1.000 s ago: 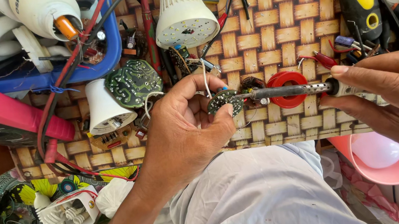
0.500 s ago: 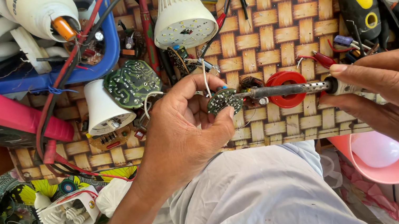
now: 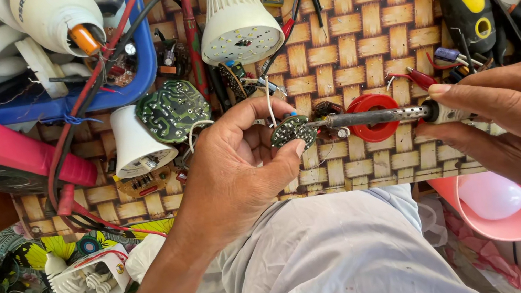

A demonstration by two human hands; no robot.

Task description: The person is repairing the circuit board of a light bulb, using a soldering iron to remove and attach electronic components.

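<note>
Left hand (image 3: 238, 178) pinches the small round circuit board (image 3: 291, 131) steady so the right hand (image 3: 514, 120), gripping the soldering iron (image 3: 367, 118), can touch its tip there.

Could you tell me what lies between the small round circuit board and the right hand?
In the head view, the soldering iron's metal shaft spans it, crossing a red ring.

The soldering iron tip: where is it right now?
In the head view it sits mid-frame, the soldering iron in the right hand, tip against the small round circuit board pinched by the left hand.
</note>
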